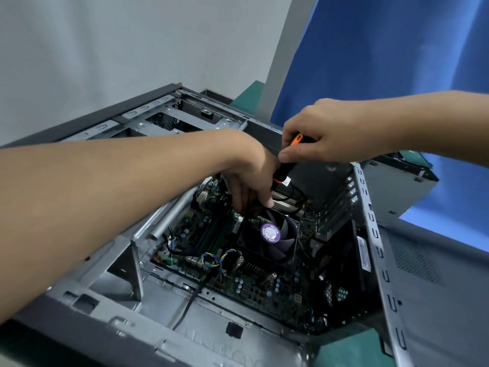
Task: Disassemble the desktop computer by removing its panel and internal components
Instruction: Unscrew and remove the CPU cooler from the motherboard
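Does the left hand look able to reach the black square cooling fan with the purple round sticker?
Probably yes: the left hand is inside the open grey metal case, its fingertips at the far edge of the black square cooling fan, with nothing between.

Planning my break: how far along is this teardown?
Done: the case lies open, uncovered. In hand: the right hand grips a screwdriver; the left hand reaches down by the cooler fan. Left: fan and motherboard sit mounted.
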